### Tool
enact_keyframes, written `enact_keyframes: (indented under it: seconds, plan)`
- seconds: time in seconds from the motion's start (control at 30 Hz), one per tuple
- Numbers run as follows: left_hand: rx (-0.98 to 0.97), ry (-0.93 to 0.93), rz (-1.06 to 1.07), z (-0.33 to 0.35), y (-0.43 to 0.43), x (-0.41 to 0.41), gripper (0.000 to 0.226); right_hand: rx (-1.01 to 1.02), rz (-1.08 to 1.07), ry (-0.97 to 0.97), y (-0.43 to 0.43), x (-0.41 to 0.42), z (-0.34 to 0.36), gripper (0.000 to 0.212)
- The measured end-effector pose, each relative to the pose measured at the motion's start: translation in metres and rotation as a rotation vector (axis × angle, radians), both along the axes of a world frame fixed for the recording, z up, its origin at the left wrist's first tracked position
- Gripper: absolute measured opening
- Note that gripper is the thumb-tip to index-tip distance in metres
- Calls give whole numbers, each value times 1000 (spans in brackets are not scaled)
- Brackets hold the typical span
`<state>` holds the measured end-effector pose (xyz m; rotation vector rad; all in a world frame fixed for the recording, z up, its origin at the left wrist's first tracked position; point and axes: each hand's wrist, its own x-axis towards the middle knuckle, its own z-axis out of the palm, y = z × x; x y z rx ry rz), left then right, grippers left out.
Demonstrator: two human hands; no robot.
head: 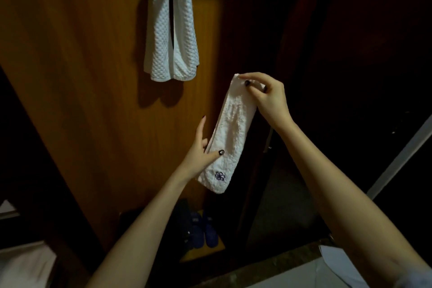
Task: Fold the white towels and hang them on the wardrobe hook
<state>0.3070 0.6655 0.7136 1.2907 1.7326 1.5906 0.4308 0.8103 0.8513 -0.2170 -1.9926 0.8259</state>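
You held the second white towel (230, 133) up in front of the wardrobe door (93, 77), folded into a narrow strip. It was to the right of and lower than the waffle towel (171, 23), which already hung at the far top of the door, its hook mostly out of sight. Your right hand (266, 98) had a tight pinching grip on the strip's upper end. Your left hand (201, 147) gripped the lower part, thumb pressed on the front and fingers behind, just above the blue embroidered mark (220, 176). I judged the folding done or nearly so, with hanging the step in hand. The next move called for raising the strip up and left to the hook and draping its middle over it without dislodging the first towel.
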Motion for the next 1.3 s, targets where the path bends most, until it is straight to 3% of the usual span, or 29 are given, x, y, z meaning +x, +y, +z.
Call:
enact_keyframes:
  seconds: [0.13,0.3,0.43,0.67,0.77,0.9,1.13,1.3]
  plan:
    - [6,118,-87,1,-21,-23,88,-105,-93,68,12,-15,8,24]
    - [26,196,-27,42,-58,-76,51,-121,-159,93,17,-29,20,23]
    - [73,194,46,103,-85,-118,59,-120,-157,137,17,-42,40,27]
    - [238,392,302,218,-108,-168,38,-81,-106,227,8,-79,105,31]
    - [199,533,370,267,-109,-186,26,-12,-104,257,6,-96,137,31]
    - [232,667,460,332,-101,-210,27,70,-116,332,11,-123,188,29]
    - [436,644,511,381,-63,-249,24,42,-95,359,54,-161,255,35]
    - [529,353,478,401,-31,-281,27,34,-103,302,89,-196,281,38]
